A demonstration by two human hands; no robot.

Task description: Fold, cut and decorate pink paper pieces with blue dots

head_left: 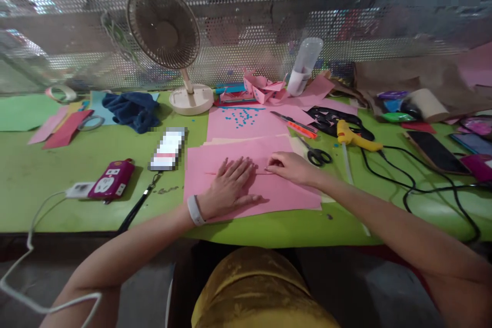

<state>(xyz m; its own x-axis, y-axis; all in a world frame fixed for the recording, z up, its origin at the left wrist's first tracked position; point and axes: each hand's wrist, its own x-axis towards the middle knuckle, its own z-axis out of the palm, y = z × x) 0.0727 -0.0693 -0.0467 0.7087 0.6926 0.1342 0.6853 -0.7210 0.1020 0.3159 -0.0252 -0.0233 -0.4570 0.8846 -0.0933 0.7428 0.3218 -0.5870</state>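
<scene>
My left hand (232, 187) lies flat with its fingers spread on a sheet of pink paper (200, 200). Across that sheet runs a narrow pink paper strip (210, 172), partly covered by my left fingers. At its right end my right hand (288, 166) is closed in a pinch, with the fingertips low on the paper. Black-handled scissors (319, 157) lie just beyond my right hand. Behind the sheet, another pink paper (215, 125) carries many small blue bits (242, 117), and an orange craft knife (302, 129) rests at its right.
A yellow glue gun (355, 137) with black cables sits at right, near a dark phone (436, 151). To the left are a lit phone (168, 148), a magenta power bank (112, 179) and a blue cloth (132, 111). A fan (191, 98) stands behind, by a folded pink paper box (263, 87).
</scene>
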